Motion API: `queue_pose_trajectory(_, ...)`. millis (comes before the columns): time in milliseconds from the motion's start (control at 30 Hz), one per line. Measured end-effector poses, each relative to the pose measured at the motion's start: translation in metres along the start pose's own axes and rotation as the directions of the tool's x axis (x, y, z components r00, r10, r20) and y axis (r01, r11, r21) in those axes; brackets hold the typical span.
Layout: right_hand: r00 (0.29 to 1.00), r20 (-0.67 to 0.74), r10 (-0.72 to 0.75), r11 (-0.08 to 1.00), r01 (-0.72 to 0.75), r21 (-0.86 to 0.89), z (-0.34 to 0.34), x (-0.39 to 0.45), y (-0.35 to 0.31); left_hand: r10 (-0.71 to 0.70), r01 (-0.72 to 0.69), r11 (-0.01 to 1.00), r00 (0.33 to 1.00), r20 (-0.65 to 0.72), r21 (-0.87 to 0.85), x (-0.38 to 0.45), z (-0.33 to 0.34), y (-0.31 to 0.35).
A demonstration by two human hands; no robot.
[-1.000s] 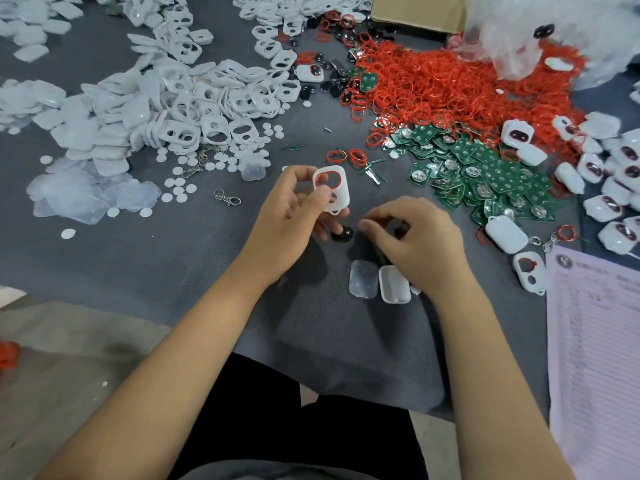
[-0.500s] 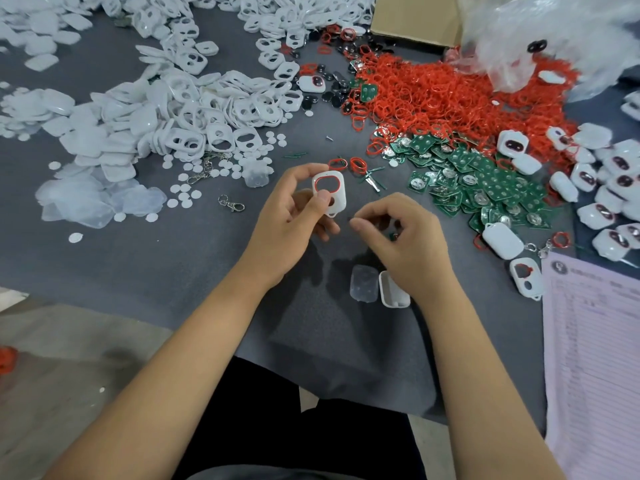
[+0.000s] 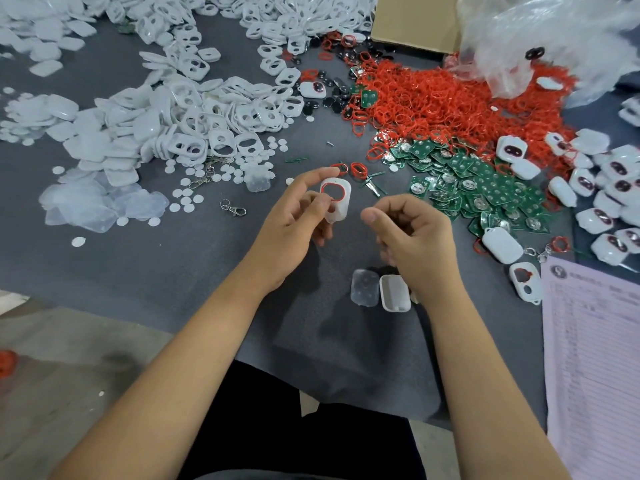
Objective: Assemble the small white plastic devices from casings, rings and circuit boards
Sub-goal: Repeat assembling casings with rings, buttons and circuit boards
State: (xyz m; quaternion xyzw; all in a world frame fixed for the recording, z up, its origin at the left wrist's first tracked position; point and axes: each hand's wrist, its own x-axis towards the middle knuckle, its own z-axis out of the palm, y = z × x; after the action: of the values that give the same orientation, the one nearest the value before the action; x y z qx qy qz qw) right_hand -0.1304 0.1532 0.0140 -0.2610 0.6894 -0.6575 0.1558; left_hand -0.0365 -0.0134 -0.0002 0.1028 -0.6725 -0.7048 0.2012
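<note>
My left hand (image 3: 294, 223) pinches a white front casing (image 3: 337, 202) with a red ring seated round its upper opening, held just above the grey mat. My right hand (image 3: 415, 237) hovers beside it with thumb out and fingers curled in, closed around a small black oval piece that is hidden inside them. Below the hands on the mat lie a clear cover (image 3: 364, 288) and a white back casing (image 3: 394, 293), side by side. Loose red rings (image 3: 433, 98), green circuit boards (image 3: 485, 181) and white front casings (image 3: 214, 112) lie in heaps beyond.
Assembled white devices (image 3: 616, 181) crowd the right edge. A printed sheet (image 3: 595, 358) lies at the lower right. A cardboard box (image 3: 415, 19) and a plastic bag (image 3: 540, 36) stand at the back. Black oval pieces (image 3: 332, 95) and a metal clasp (image 3: 233, 208) lie on the mat.
The black oval piece that lay on the mat between my hands is gone from it. My right hand has risen with fingers curled. My left hand still holds the casing.
</note>
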Motion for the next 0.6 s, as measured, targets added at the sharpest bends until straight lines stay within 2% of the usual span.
queue_pose_trajectory(200,1.000,-0.013,0.019,0.995,-0.017,0.095,0.0017,-0.0002,-0.0028,-0.039,0.038,0.999,0.999,-0.016,-0.038,0.0020,0.0029,0.0025)
queue_pose_trajectory(433,0.984,-0.158,0.079,0.989,-0.057,0.140,0.0022,0.0002,-0.0070,-0.009,0.009,1.000,0.999,0.052,0.010,0.0008,-0.0001,-0.0043)
queue_pose_trajectory(600,0.984,-0.145,0.108,0.985,-0.086,0.151,0.0063,0.0013,-0.0063,0.004,-0.004,1.000,0.999,0.052,-0.009,0.0007,-0.0007,-0.0067)
